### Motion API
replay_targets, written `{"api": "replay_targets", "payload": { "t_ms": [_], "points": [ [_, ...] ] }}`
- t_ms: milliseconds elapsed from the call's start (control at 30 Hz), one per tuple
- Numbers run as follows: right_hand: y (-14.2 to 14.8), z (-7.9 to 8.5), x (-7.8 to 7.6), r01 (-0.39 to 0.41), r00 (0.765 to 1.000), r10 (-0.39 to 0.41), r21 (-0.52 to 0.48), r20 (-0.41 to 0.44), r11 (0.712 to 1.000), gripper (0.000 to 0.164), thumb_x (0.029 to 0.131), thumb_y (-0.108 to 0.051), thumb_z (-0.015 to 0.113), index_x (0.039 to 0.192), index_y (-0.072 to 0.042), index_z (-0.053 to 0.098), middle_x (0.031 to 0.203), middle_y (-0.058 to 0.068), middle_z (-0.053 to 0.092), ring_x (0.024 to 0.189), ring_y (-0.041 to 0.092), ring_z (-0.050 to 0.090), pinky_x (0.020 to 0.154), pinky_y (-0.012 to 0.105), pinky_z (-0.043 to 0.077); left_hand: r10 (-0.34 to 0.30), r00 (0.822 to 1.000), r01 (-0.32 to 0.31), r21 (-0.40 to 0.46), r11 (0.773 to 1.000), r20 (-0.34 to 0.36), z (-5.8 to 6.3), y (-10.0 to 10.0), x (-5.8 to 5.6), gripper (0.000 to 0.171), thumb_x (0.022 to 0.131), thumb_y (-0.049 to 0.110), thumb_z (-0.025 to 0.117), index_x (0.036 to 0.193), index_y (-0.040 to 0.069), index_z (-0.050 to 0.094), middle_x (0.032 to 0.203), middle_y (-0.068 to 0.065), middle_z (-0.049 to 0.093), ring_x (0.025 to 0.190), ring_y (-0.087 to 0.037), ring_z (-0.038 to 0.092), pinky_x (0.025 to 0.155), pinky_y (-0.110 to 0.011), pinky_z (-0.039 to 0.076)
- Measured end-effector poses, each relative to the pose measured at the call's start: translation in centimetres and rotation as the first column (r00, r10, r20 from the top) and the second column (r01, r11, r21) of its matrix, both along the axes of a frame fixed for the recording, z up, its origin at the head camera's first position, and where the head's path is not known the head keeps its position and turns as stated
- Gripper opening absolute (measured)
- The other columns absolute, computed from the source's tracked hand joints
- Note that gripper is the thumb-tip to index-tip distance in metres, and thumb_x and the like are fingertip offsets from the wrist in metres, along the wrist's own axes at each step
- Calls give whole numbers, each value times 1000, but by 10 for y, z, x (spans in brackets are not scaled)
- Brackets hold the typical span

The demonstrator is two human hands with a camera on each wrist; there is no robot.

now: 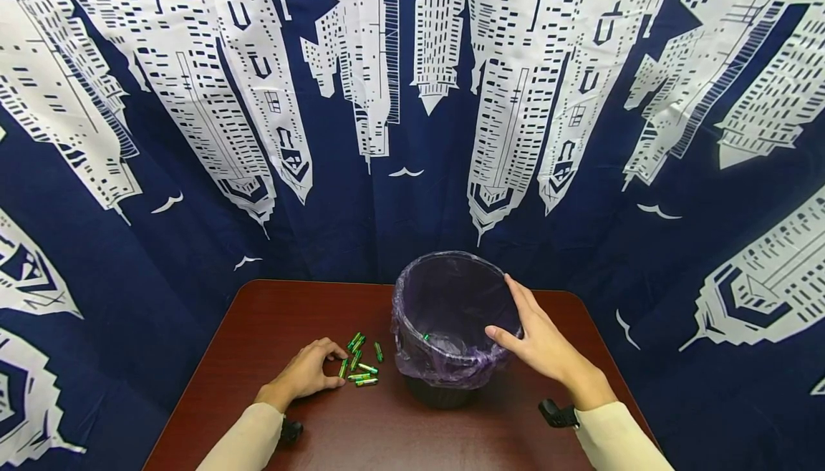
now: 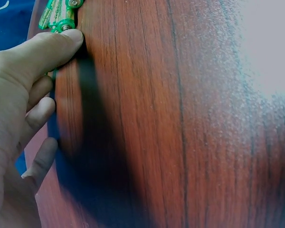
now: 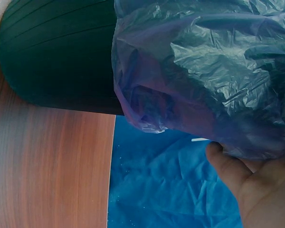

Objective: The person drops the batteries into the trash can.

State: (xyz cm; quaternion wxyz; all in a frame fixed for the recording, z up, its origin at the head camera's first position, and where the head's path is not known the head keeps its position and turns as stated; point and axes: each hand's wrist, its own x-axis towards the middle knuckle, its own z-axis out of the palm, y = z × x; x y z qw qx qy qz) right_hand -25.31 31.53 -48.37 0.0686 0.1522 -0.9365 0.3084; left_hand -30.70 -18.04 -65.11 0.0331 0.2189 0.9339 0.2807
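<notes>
Several green batteries (image 1: 367, 368) lie in a loose group on the brown table. My left hand (image 1: 311, 369) is at the group's left edge, thumb and index finger pinching one battery (image 1: 344, 368) by its ends. In the left wrist view the thumb (image 2: 61, 45) overlaps the battery ends, while the index finger is hidden. A dark waste bin (image 1: 441, 394) stands right of the batteries, lined with a translucent purple bag (image 1: 425, 367). My right hand (image 1: 544, 342) grips its right rim, thumb over the opening. A small green piece (image 1: 426, 337) shows inside the bin.
The brown tabletop (image 1: 361, 431) has its far edge behind the bin. A dark blue curtain (image 1: 348, 242) with white upside-down buildings hangs behind and at both sides. Each wrist wears a black camera, such as the right wrist camera (image 1: 557, 414).
</notes>
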Motion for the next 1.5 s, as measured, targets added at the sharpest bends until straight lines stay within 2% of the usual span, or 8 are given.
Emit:
{"api": "replay_targets", "payload": {
  "t_ms": [167,367,633,767,1000,1267,1500],
  "points": [
    [0,0,0,1,1000,-1,-3,2,1000,112,106,-55,79,188,-13,14,192,25,23,172,59,34,131,88,33,7,1000,-7,-8,1000,-3,-3,-4,0,44,88,31,105,124,22,80,123,11,74,115,-19,72,103,-44,63],
    [-1,1,0,0,1000,0,-8,3,1000,112,106,-55,78,188,-13,14,192,25,23,172,59,35,131,88,34,13,1000,-13,29,999,17,-4,-7,0,45,89,31,104,124,20,79,124,9,74,114,-19,73,101,-36,65],
    [1,1,1,-1,1000,1,-14,0,1000,112,106,-54,78,187,-10,15,192,25,23,172,59,35,131,87,33,26,999,-24,97,995,-23,5,-10,-2,44,88,27,105,122,18,78,120,7,78,107,-15,75,95,-33,66],
    [1,0,1,-3,1000,3,-15,-1,1000,112,106,-55,78,187,-10,16,192,25,24,172,59,35,131,87,34,28,997,-18,129,992,-73,14,-11,-2,43,87,24,105,120,16,79,116,5,79,101,-13,74,92,-35,67],
    [1,-1,0,-7,1000,7,-18,-7,1000,113,105,-55,78,188,-12,14,192,25,24,172,59,35,131,87,34,5,994,11,143,990,-110,37,-12,-4,45,89,22,103,125,12,78,118,2,80,103,-17,75,95,-43,67],
    [0,1,1,-5,1000,5,-16,-6,1000,113,105,-56,78,187,-9,16,192,25,24,172,59,35,131,87,33,-2,987,30,175,984,-159,64,-6,-7,46,90,22,103,128,15,79,121,4,81,106,-11,75,94,-32,67],
    [0,1,1,-4,1000,4,-19,2,1000,113,106,-55,78,187,-10,15,192,26,23,172,60,34,131,87,33,-27,972,71,179,981,-234,87,1,-9,45,90,21,103,128,17,78,120,5,80,107,-18,77,97,-45,69]
  ]
}}
